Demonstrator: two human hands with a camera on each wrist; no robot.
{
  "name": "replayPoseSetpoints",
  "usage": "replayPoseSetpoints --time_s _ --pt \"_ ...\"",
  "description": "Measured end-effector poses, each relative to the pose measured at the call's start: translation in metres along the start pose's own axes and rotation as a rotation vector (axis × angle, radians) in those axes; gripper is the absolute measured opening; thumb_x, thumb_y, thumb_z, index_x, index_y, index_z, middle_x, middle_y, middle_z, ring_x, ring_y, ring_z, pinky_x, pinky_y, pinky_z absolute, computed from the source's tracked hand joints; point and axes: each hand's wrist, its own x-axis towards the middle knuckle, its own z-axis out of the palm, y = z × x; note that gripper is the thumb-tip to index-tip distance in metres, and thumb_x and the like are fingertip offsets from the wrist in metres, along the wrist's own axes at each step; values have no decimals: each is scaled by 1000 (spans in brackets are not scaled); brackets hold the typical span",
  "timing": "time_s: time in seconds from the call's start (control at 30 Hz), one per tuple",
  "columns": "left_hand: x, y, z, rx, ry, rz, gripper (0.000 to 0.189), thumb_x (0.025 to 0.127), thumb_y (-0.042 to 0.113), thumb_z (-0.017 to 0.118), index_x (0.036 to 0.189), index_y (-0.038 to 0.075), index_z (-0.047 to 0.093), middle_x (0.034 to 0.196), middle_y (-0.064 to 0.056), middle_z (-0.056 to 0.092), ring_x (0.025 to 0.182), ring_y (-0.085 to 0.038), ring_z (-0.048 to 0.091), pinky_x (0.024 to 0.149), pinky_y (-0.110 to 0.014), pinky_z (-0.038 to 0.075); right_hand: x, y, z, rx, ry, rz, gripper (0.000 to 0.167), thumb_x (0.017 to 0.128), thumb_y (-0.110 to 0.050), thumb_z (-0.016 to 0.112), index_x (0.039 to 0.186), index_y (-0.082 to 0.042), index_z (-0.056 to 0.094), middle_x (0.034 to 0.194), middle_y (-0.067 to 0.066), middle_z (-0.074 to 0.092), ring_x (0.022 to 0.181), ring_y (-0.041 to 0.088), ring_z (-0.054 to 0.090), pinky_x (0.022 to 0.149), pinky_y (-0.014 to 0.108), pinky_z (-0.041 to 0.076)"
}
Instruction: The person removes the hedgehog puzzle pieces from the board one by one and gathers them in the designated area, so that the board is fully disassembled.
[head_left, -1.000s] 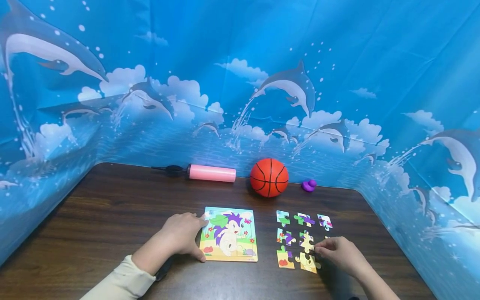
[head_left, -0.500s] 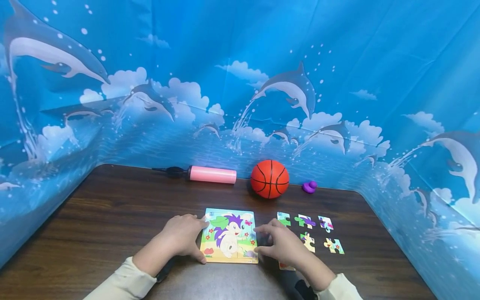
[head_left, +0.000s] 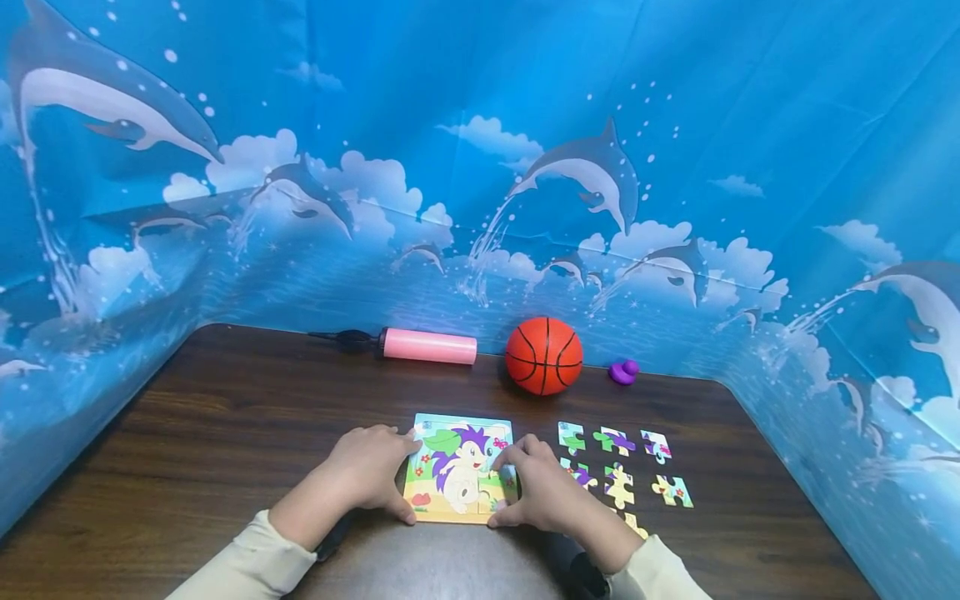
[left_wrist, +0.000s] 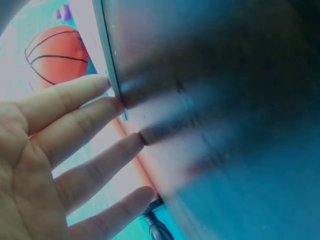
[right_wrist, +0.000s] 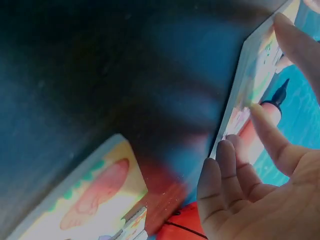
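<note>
A hedgehog jigsaw board [head_left: 453,467] lies flat on the table in front of me. In the head view my left hand [head_left: 369,468] is at its left side, thumb at the lower left corner. The left wrist view shows that hand [left_wrist: 65,135] with fingers spread and nearly straight, fingertips at the edge. My right hand [head_left: 542,485] touches the board's right part, covering some of the picture. In the right wrist view its thumb [right_wrist: 295,37] meets the board's edge, the index fingertip touches the face, and the other fingers bend beside it. Nothing shows gripped between the fingers.
Several loose jigsaw pieces [head_left: 619,485] lie in rows right of the board, some hidden by the right arm. Along the back are a pink hand pump [head_left: 429,346], an orange basketball [head_left: 543,356] and a small purple toy [head_left: 623,372]. A dolphin-print curtain rises behind the table [head_left: 225,400].
My right hand has moved left from the loose pieces to the board's right edge, then over its lower right part. My left hand has stayed at the left edge.
</note>
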Motion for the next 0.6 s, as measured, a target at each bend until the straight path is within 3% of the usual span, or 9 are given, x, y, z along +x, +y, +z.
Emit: replayPoseSetpoints --time_s 0.13,0.23,0.43,0.6 --pt "1 0 1 1 0 3 94 53 60 92 129 10 67 132 -12 63 121 -37 56 99 -57 44 1 1 0 36 8 -21 59 64 -37 94 108 -22 57 101 -4 58 97 19 48 77 38 49" --pt "1 0 2 5 0 1 94 53 60 91 129 11 67 133 -12 63 121 -37 56 99 -57 44 -2 3 -1 146 -2 6 51 70 -28 91 107 -24 55 94 -5 62 91 17 55 73 37 50" --pt "2 -2 2 12 -9 -6 95 52 61 91 129 10 67 133 -12 63 121 -37 56 98 -58 44 -13 15 -7 559 1 87 34 86 -9 76 117 -13 62 89 3 62 80 18 61 66 37 54" --pt "2 -1 2 11 -12 -6 96 52 61 91 130 11 66 133 -12 63 121 -37 56 99 -58 44 -33 46 -15 830 3 194 35 91 -18 73 119 1 63 90 5 68 79 17 65 72 38 59"
